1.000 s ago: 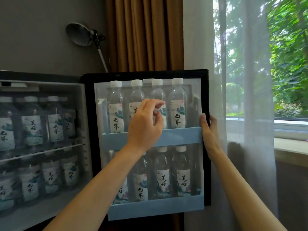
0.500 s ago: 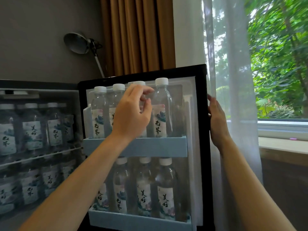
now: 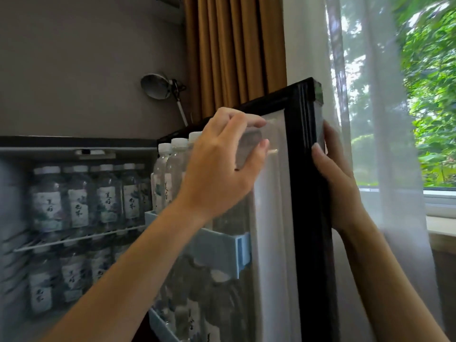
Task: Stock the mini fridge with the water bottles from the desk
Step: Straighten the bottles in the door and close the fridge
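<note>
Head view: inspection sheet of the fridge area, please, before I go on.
surface: desk not in view; wire shelf in mini fridge is loaded.
job's things: water bottles fill both fridge levels; more stand in the door shelves.
clutter: nothing seen.
hands: left hand curls round the top of a door bottle, blurred; right hand grips the fridge door edge.
cables: nothing seen.
surroundings: lamp, brown curtain, sheer curtain, window.
</note>
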A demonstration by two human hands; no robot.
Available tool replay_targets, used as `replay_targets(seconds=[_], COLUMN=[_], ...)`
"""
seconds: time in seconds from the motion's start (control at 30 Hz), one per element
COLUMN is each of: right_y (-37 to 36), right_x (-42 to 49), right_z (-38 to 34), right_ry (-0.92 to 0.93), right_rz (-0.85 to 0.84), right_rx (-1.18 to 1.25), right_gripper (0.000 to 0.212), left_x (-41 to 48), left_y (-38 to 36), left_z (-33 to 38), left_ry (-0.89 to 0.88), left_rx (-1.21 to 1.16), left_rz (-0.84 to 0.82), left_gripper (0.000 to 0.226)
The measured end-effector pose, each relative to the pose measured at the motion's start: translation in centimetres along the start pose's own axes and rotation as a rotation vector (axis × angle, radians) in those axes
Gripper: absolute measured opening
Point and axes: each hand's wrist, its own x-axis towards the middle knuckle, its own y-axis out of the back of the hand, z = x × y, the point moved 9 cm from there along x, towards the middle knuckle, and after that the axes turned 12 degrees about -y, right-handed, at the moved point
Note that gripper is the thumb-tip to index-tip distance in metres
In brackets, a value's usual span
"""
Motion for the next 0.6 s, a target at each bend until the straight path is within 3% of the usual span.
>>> replay_targets(seconds=[0.17,0.27,0.37,0.6], right_y=[-6.9,-11.9,-15.3,-22.1], right_x=[-1.2,-1.4,-1.7,-1.5], right_z=[0.0,0.2,-0.6,1.2], right_ry=[-0.056,-0.050,0.035,0.070], right_rz=[-0.186,-0.298,-0.298,-0.280], right_rx=[0.156,0.238,0.254,0.147], right_gripper=[0.090,0.078,0.084,0.056], left_x=[-0.6,-1.6,-2.6,-6.3], left_y=[3.8,7.4,10.9,18.0], left_z=[1.7,1.2,0.3,-2.5], left_ry=[0.023,0.066,0.127,0.316], left_rx=[-0.009,0.029,-0.008,-0.008], left_rz=[0.014,0.047,0.058,0.132], left_gripper=[0.044,0.048,0.048,0.039])
